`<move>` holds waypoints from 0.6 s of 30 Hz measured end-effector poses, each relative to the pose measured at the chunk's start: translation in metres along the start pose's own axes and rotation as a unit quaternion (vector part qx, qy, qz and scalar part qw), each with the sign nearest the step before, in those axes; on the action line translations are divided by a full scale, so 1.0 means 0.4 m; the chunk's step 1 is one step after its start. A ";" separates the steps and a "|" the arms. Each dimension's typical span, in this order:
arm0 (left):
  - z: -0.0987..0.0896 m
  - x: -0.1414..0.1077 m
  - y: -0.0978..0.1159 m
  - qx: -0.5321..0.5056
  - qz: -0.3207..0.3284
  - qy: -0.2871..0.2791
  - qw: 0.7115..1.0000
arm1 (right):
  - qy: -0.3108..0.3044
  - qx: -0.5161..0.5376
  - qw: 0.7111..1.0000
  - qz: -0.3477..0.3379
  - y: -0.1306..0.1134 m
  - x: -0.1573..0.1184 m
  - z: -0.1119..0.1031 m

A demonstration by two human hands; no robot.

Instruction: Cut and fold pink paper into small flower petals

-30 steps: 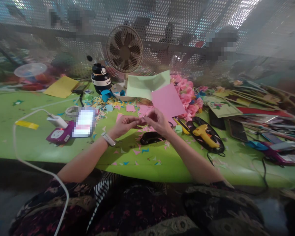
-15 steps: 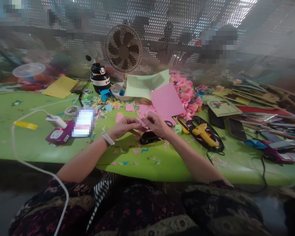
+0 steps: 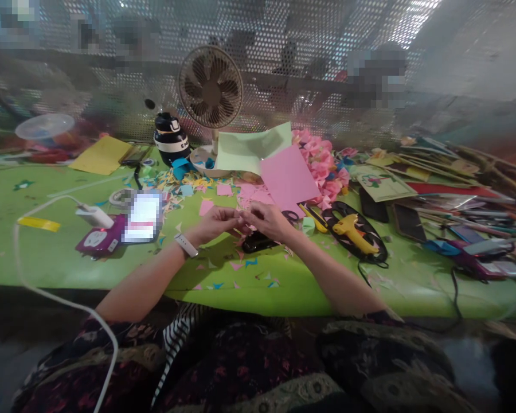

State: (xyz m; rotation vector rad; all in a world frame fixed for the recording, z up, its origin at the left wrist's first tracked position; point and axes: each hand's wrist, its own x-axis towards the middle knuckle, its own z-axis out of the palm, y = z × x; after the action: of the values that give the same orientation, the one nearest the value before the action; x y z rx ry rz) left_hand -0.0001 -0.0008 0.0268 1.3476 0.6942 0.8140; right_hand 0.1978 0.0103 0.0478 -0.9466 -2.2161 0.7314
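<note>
Perforated mesh (image 3: pixel 279 109) closes off the far side of the green table (image 3: pixel 301 292), with a fan (image 3: pixel 211 92) and a bottle (image 3: pixel 172 144) standing in front of it. Over my feed, the left hand (image 3: pixel 218 223) and the right hand (image 3: pixel 266 221) come together above the middle of the table, fingertips meeting. Each is drawn into a narrow pinch, thumb close to the fingers; a small pinkish piece may sit between them, but the fingers cover the spot and I cannot tell what, if anything, is gripped. Pink scraps (image 3: pixel 250 194) lie just beyond the fingertips, and a pink sheet (image 3: pixel 289 176) sits past the right hand, in front of the flowers (image 3: pixel 313 150). Below the right hand, partly hidden by it, is a black case (image 3: pixel 258 244).

For fingertip work this fine I judge a light touch best, since thin paper would crease wherever it is squeezed. I'd let the left steady the piece and give the right the small turns, wrists quiet. I'd also keep the right forearm from swinging outward: the glue gun (image 3: pixel 356 234) and the cutter (image 3: pixel 313 219) lie on that side, and a gun's tip could be hot.
</note>
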 end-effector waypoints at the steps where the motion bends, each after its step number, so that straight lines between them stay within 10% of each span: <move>1: -0.002 0.001 -0.001 0.003 0.000 0.000 1.000 | -0.008 -0.007 1.000 -0.004 -0.001 -0.001 0.001; 9: -0.008 0.004 -0.005 0.027 -0.011 0.036 0.999 | -0.013 0.002 1.000 0.028 -0.007 0.010 0.008; 15: 0.000 0.003 0.005 0.028 -0.007 0.100 0.995 | -0.026 -0.115 0.981 0.157 0.033 0.002 -0.144; 18: 0.001 0.005 0.005 0.012 0.000 0.123 0.992 | -0.073 -0.301 0.920 0.240 0.069 -0.008 -0.210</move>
State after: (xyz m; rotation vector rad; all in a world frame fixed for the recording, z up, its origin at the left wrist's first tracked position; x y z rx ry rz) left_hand 0.0011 0.0006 0.0289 1.2797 0.8987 0.9857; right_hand 0.2714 0.0447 0.0833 -1.8385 -2.4101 0.3108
